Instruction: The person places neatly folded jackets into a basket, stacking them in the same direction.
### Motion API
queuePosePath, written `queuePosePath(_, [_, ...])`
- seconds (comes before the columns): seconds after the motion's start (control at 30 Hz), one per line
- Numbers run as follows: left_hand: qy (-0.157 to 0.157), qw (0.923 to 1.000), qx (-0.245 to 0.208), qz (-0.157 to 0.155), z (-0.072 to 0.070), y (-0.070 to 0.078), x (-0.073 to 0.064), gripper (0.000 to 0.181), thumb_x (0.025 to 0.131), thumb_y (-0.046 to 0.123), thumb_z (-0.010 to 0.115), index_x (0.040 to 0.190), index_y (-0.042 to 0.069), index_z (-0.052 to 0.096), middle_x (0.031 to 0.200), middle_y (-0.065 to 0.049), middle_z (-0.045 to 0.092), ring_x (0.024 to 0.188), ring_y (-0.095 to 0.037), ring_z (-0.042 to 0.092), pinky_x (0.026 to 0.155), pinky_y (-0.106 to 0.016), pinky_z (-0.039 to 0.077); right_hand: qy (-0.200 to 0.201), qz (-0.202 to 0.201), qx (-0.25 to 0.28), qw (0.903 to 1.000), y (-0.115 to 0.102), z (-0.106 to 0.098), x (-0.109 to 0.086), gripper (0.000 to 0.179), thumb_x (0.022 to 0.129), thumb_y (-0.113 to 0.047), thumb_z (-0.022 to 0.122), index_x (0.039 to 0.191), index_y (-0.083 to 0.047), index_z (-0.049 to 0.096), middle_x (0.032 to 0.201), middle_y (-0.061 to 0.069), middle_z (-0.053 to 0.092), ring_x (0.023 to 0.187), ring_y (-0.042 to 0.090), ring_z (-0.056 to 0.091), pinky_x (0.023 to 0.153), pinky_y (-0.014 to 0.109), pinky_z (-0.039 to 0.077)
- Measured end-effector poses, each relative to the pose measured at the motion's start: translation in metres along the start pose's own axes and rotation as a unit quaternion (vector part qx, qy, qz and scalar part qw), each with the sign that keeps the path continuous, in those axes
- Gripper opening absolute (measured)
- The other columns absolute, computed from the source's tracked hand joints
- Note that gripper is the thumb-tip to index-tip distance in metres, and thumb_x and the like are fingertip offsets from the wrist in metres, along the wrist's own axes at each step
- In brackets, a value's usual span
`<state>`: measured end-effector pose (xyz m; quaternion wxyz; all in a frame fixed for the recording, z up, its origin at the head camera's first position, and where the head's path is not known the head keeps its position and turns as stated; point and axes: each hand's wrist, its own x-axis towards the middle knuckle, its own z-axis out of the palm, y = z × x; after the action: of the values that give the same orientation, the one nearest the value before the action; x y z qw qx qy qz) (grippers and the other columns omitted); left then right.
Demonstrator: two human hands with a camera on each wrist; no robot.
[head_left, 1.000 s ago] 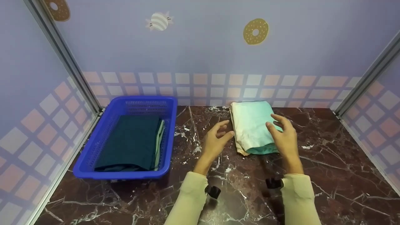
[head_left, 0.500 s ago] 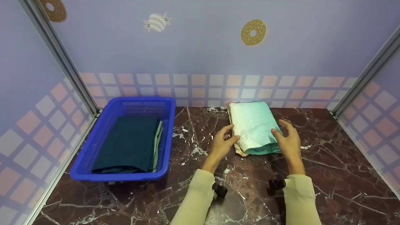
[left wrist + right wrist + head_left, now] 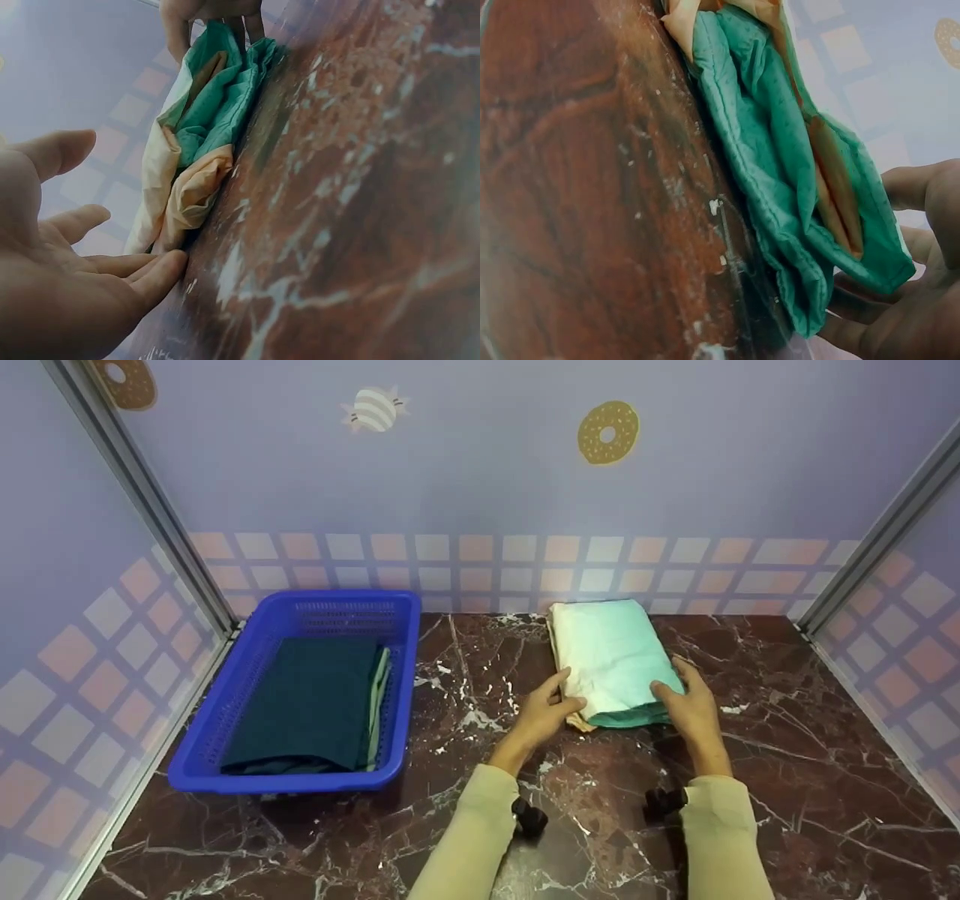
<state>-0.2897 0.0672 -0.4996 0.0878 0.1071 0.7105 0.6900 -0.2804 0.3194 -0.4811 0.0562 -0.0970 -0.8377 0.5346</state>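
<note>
A folded cloth [image 3: 615, 660], cream fading into turquoise, lies on the dark red marbled tabletop [image 3: 600, 802] near the back wall. Turquoise and peach layers show along its near edge. My left hand [image 3: 541, 711] is at its left side; in the left wrist view the fingertips [image 3: 172, 262] reach the lower edge while the thumb stays raised off it. On the other side my right hand [image 3: 691, 712] holds the right edge, thumb over the top and fingers by the lower layers. Those fingers are partly hidden behind the cloth in the right wrist view.
A blue plastic basket [image 3: 407, 690] stands on the left of the table. Inside lie a dark green folded cloth [image 3: 315, 701] and a light green one [image 3: 379, 705] along its right side. Patterned panels [image 3: 480, 495] close off the back and both sides.
Both hands have moved in toward the cloth: the left rightward to its left edge, the right down onto its right edge. The cloth and basket stay in place.
</note>
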Motion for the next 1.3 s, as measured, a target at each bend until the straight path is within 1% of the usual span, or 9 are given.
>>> queuePosePath(0.13, [-0.005, 0.9999, -0.013, 0.003, 0.003, -0.002, 0.001, 0.066, 0.098, 0.011, 0.070, 0.159, 0.001, 0.047, 0.160, -0.029, 0.042, 0.137, -0.042, 0.054, 0.108, -0.042, 0.050, -0.001, 0.005, 0.007, 1.0000, 0.003, 0.001, 0.000, 0.074, 0.106, -0.022, 0.061, 0.169, -0.006, 0.025, 0.166, 0.027, 0.034, 0.145, 0.045, 0.040, 0.115, 0.058, 0.035])
queuePosePath(0.47, [-0.001, 0.9999, 0.012, 0.001, -0.002, 0.001, 0.000, 0.065, 0.100, 0.016, 0.070, 0.159, 0.002, 0.047, 0.154, -0.022, 0.052, 0.131, -0.030, 0.057, 0.110, -0.039, 0.047, 0.006, 0.005, 0.009, 0.9999, 0.001, 0.001, -0.001, 0.062, 0.106, -0.021, 0.059, 0.162, -0.004, 0.040, 0.157, 0.029, 0.043, 0.137, 0.045, 0.047, 0.109, 0.057, 0.041])
queuePosePath(0.57, [0.004, 0.9999, 0.012, -0.005, -0.005, 0.002, 0.001, 0.065, 0.100, 0.018, 0.070, 0.159, 0.004, 0.047, 0.156, -0.022, 0.050, 0.113, -0.027, 0.066, 0.103, -0.038, 0.052, 0.011, 0.003, 0.012, 0.9999, 0.000, 0.002, -0.002, 0.057, 0.106, -0.023, 0.060, 0.157, -0.002, 0.046, 0.152, 0.028, 0.047, 0.133, 0.042, 0.050, 0.104, 0.053, 0.044])
queuePosePath(0.67, [0.014, 0.9998, 0.004, -0.010, -0.007, 0.001, 0.001, 0.062, 0.100, 0.017, 0.070, 0.158, 0.007, 0.050, 0.155, -0.021, 0.052, 0.091, -0.026, 0.069, 0.089, -0.036, 0.057, 0.015, 0.001, 0.016, 0.9998, 0.000, 0.002, -0.002, 0.053, 0.106, -0.027, 0.061, 0.152, -0.001, 0.050, 0.148, 0.025, 0.051, 0.130, 0.039, 0.052, 0.101, 0.048, 0.044])
queuePosePath(0.73, [0.021, 0.9997, 0.004, -0.009, -0.009, 0.001, 0.000, 0.060, 0.100, 0.016, 0.069, 0.157, 0.006, 0.051, 0.156, -0.021, 0.051, 0.094, -0.025, 0.067, 0.089, -0.034, 0.056, 0.016, -0.001, 0.020, 0.9997, 0.000, 0.002, -0.002, 0.052, 0.106, -0.030, 0.062, 0.148, 0.000, 0.052, 0.145, 0.023, 0.053, 0.128, 0.036, 0.053, 0.100, 0.045, 0.044])
queuePosePath(0.87, [0.038, 0.9993, 0.006, 0.000, -0.012, 0.000, 0.001, 0.056, 0.099, 0.015, 0.068, 0.152, 0.003, 0.055, 0.141, -0.022, 0.061, 0.110, -0.026, 0.063, 0.093, -0.034, 0.054, 0.010, -0.009, 0.026, 0.9996, 0.001, 0.002, -0.002, 0.057, 0.107, -0.039, 0.062, 0.148, -0.002, 0.052, 0.145, 0.021, 0.054, 0.129, 0.034, 0.053, 0.103, 0.043, 0.042])
queuePosePath(0.97, [0.053, 0.9985, 0.009, 0.002, -0.015, -0.002, 0.002, 0.051, 0.098, 0.014, 0.069, 0.147, 0.002, 0.059, 0.119, -0.017, 0.067, 0.100, -0.023, 0.064, 0.084, -0.031, 0.055, -0.001, -0.012, 0.027, 0.9996, 0.002, 0.002, -0.002, 0.064, 0.107, -0.046, 0.060, 0.154, -0.004, 0.049, 0.148, 0.022, 0.053, 0.133, 0.036, 0.051, 0.108, 0.049, 0.041])
queuePosePath(1.1, [0.066, 0.9978, 0.007, -0.004, -0.020, -0.004, 0.002, 0.048, 0.098, 0.015, 0.069, 0.143, 0.003, 0.062, 0.100, -0.008, 0.064, 0.085, -0.015, 0.057, 0.073, -0.025, 0.049, -0.017, -0.011, 0.027, 0.9994, 0.004, 0.002, -0.001, 0.069, 0.108, -0.049, 0.057, 0.160, -0.006, 0.044, 0.152, 0.024, 0.049, 0.138, 0.040, 0.048, 0.112, 0.056, 0.038])
queuePosePath(1.3, [0.054, 0.9982, -0.005, -0.026, -0.026, -0.005, -0.001, 0.065, 0.088, 0.004, 0.069, 0.151, 0.007, 0.056, 0.104, -0.012, 0.064, 0.083, -0.019, 0.059, 0.071, -0.028, 0.051, -0.030, -0.002, 0.018, 0.9994, 0.006, 0.004, 0.001, 0.072, 0.107, -0.049, 0.058, 0.164, -0.009, 0.039, 0.153, 0.025, 0.049, 0.138, 0.042, 0.048, 0.113, 0.057, 0.039])
